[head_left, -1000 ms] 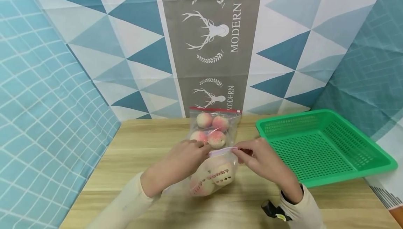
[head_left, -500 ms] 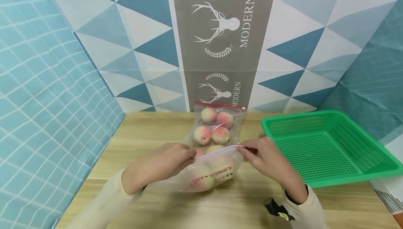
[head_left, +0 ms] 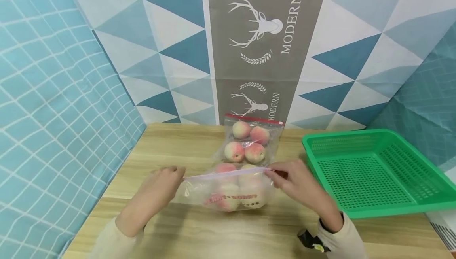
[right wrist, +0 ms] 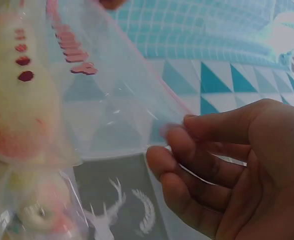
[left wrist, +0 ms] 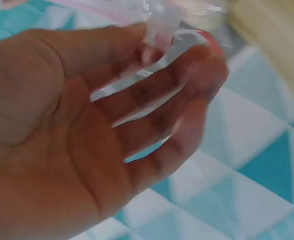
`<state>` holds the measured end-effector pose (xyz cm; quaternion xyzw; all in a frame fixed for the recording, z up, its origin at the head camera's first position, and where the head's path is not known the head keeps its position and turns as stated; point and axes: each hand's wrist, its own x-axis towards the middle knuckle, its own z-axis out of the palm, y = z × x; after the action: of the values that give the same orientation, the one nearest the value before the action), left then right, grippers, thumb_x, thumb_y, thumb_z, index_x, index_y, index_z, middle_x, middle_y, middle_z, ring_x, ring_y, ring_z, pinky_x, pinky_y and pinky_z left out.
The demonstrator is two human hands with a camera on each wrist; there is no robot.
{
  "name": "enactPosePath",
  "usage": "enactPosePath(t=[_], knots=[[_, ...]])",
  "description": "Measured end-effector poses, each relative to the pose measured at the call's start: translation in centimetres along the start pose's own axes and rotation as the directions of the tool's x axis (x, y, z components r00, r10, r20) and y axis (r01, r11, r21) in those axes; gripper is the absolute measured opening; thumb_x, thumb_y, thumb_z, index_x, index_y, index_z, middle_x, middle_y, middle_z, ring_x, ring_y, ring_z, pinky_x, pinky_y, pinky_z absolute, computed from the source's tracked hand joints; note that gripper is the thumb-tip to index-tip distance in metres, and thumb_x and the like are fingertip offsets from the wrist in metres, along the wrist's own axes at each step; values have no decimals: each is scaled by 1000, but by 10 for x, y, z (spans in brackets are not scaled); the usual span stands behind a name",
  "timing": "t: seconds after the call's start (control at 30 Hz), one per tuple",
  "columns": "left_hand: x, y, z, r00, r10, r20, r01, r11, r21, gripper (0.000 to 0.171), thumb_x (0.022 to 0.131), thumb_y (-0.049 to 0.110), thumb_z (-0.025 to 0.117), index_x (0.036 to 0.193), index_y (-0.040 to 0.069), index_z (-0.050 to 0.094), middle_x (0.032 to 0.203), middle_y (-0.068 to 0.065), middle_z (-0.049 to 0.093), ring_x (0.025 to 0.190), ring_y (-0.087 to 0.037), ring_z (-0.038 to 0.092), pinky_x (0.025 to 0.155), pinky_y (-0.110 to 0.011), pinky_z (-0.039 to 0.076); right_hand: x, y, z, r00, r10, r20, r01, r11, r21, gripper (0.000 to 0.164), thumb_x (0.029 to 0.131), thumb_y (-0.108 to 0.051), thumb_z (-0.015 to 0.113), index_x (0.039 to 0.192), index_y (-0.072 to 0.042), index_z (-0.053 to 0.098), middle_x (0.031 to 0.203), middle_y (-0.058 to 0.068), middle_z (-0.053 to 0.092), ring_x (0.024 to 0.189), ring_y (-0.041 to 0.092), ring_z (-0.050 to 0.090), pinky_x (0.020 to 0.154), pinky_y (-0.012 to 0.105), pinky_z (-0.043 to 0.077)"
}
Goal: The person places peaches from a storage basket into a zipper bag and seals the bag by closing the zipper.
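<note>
A clear zip bag [head_left: 199, 189] with a pale pink seal strip and red lettering holds peaches, seen through its film. My left hand [head_left: 156, 188] pinches the left end of the strip between thumb and forefinger; the left wrist view shows the other fingers loosely bent. At the opposite end, my right hand [head_left: 293, 180] pinches the strip's corner, as the right wrist view shows too. The strip is stretched fairly straight between them. Right behind lies a second clear bag [head_left: 218, 156] with a red top strip, containing several pink and yellow peaches [head_left: 255, 153].
A green plastic basket [head_left: 377, 209] with mesh sides stands at the right of the wooden table [head_left: 171, 144]. Patterned cloth [head_left: 185, 49] hangs behind the table, and blue checked cloth [head_left: 71, 112] hangs on the left. A black device [head_left: 310, 239] is strapped at the right wrist.
My left hand has slid left and slightly down along the seal strip to its far end, stretching the bag's top. My right hand keeps its pinch. The head view has shifted a little.
</note>
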<state>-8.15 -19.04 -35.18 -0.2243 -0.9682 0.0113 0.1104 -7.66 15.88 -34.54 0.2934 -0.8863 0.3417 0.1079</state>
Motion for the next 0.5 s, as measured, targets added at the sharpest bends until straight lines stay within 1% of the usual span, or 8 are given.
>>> enactPosePath(t=[0.07, 0.1, 0.2, 0.27, 0.33, 0.4, 0.43, 0.5], knots=[[4, -18, 14, 999, -32, -44, 32, 999, -11, 14, 83, 15, 61, 76, 10, 51, 60, 0, 45, 48, -13, 42, 41, -25, 34, -1, -12, 17, 996, -79, 35, 78, 996, 31, 17, 90, -27, 53, 80, -21, 66, 57, -15, 50, 49, -4, 44, 45, 15, 38], [7, -29, 22, 996, -44, -79, 43, 999, -14, 15, 84, 16, 60, 75, 9, 50, 59, -1, 45, 46, -13, 41, 40, -25, 33, -1, -18, 25, 990, -129, 63, 126, 991, 41, 16, 90, -26, 52, 86, -21, 67, 60, -16, 51, 52, -5, 44, 48, 13, 39], [21, -63, 44, 980, -57, -191, 51, 998, -36, 17, 86, 16, 58, 74, 9, 47, 55, -1, 40, 42, -13, 37, 36, -26, 30, -3, -38, 47, 950, -252, 184, 243, 968, 66, 17, 92, -26, 48, 101, -23, 63, 71, -19, 51, 60, -8, 42, 55, 8, 38], [34, -87, 54, 961, -50, -271, 42, 999, -33, 18, 86, 16, 57, 74, 9, 46, 53, -1, 39, 40, -14, 36, 35, -28, 28, -5, -46, 54, 928, -278, 247, 272, 961, 60, 20, 93, -27, 46, 109, -27, 58, 80, -20, 53, 65, -10, 43, 60, 7, 38], [48, -110, 63, 943, -48, -329, 39, 999, -33, 16, 87, 13, 55, 73, 9, 47, 54, -2, 41, 40, -17, 37, 35, -29, 27, -9, -47, 54, 928, -233, 291, 234, 972, 35, 22, 93, -30, 45, 113, -31, 53, 89, -21, 55, 73, -10, 48, 65, 11, 41], [59, -133, 66, 927, -50, -373, 39, 999, -36, 8, 84, 5, 52, 77, 7, 51, 58, -7, 49, 42, -21, 42, 35, -32, 30, -15, -41, 52, 943, -160, 293, 178, 984, -33, 25, 93, -33, 45, 117, -32, 52, 98, -20, 56, 84, -7, 52, 72, 17, 45], [61, -142, 63, 925, -62, -375, 49, 998, -45, 6, 81, 1, 51, 80, 6, 53, 62, -10, 53, 45, -25, 46, 36, -34, 32, -18, -36, 51, 953, -125, 276, 151, 986, -76, 26, 92, -34, 46, 118, -31, 53, 103, -18, 56, 90, -4, 53, 76, 21, 46], [57, -151, 51, 921, -78, -382, 57, 996, -65, 15, 77, -5, 49, 88, 4, 57, 71, -14, 59, 52, -30, 51, 39, -36, 36, -28, -23, 50, 973, -60, 223, 101, 979, -175, 29, 91, -33, 48, 119, -27, 54, 109, -14, 55, 99, 1, 52, 79, 26, 47]])
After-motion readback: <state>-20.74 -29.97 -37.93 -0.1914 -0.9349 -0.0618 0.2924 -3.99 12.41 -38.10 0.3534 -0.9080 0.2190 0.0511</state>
